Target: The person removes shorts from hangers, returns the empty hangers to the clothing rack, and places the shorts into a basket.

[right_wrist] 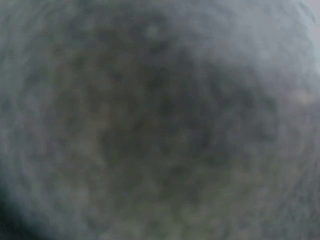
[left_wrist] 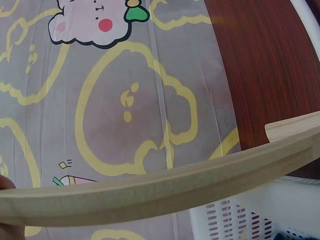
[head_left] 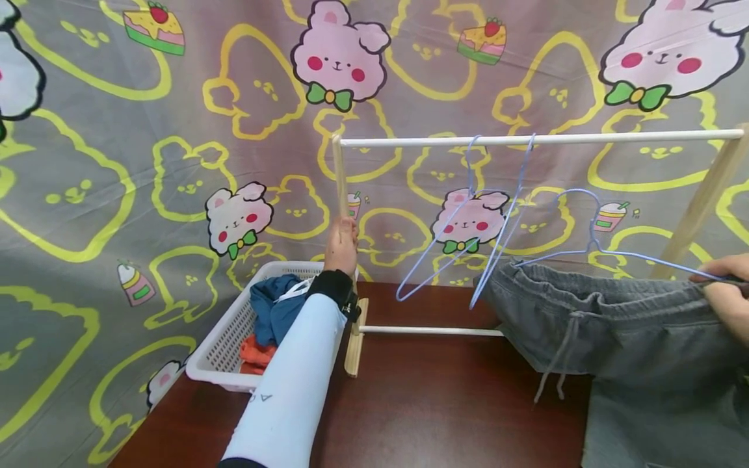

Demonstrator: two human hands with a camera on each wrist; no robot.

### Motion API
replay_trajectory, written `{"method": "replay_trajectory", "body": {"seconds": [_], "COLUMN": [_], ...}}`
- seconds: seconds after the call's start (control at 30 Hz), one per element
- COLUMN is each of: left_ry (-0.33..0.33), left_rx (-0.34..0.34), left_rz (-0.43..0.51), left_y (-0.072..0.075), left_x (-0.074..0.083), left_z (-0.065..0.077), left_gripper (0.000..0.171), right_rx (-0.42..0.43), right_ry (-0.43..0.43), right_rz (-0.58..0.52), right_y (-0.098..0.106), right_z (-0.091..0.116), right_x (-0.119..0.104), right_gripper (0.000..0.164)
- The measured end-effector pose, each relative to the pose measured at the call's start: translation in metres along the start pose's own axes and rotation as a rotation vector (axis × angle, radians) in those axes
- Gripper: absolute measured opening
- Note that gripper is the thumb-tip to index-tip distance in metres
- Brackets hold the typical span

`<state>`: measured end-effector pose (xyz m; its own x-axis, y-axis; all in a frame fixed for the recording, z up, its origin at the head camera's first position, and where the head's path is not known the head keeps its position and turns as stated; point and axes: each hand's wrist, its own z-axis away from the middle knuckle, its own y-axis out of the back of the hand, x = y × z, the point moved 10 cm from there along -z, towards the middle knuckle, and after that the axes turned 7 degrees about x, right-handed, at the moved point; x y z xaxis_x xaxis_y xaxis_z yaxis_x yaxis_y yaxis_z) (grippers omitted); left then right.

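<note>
My left hand (head_left: 341, 248) grips the left wooden post (head_left: 339, 169) of a clothes rack; in the left wrist view its fingers (left_wrist: 7, 231) show at the edge, around that post. At the right, my right hand (head_left: 731, 292) pinches the waistband of grey drawstring pants (head_left: 620, 325) together with one end of a blue hanger (head_left: 623, 252). The hanger's bar runs along the opening of the waist, and its hook stands below the white rail (head_left: 632, 137), apart from it. Blurred grey cloth fills the right wrist view, hiding the right fingers there.
Two blue hangers, a left one (head_left: 435, 244) and a right one (head_left: 503, 234), hang from the rail. Behind my left forearm a white basket (head_left: 213, 354) holds blue clothing (head_left: 272, 302) and orange clothing (head_left: 255, 354). A printed curtain backs the dark red table (head_left: 456, 403).
</note>
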<state>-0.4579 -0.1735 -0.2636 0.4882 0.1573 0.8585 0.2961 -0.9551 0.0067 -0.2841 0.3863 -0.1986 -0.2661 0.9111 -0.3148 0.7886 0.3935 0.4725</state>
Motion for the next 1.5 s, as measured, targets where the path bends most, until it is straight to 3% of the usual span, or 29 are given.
{"method": "replay_trajectory", "body": {"seconds": [0.07,0.2,0.47,0.77,0.93,1.27,1.5], "left_ry": [-0.003,-0.013,-0.005,-0.01,-0.01,0.0,0.015], "left_rx": [0.0,0.006,0.006,0.013,0.009,-0.023,-0.037], "left_rz": [-0.003,-0.014,-0.023,-0.02,-0.014,-0.011,-0.012], "left_y": [0.0,0.0,-0.002,-0.002,-0.002,-0.01,-0.005], "left_x": [0.001,0.002,0.001,0.003,0.003,0.002,0.004], "left_z": [-0.001,-0.001,0.0,-0.001,0.0,-0.001,-0.004], "left_gripper": [0.044,0.045,0.047,0.044,0.043,0.04,0.038], "right_rx": [0.021,-0.053,-0.237,-0.201,-0.211,-0.241,-0.249], "right_ry": [0.058,0.075,0.065,0.062,0.051,0.108,0.119], "right_rz": [-0.025,-0.034,0.071,-0.041,-0.105,-0.187,-0.248], "right_y": [0.002,-0.005,-0.031,-0.053,-0.066,-0.092,-0.118], "right_z": [0.001,0.003,0.009,0.018,0.02,0.03,0.038], "right_x": [-0.017,-0.038,-0.054,-0.07,-0.076,-0.096,-0.107], "right_gripper": [0.023,0.021,0.026,0.027,0.026,0.025,0.025]}}
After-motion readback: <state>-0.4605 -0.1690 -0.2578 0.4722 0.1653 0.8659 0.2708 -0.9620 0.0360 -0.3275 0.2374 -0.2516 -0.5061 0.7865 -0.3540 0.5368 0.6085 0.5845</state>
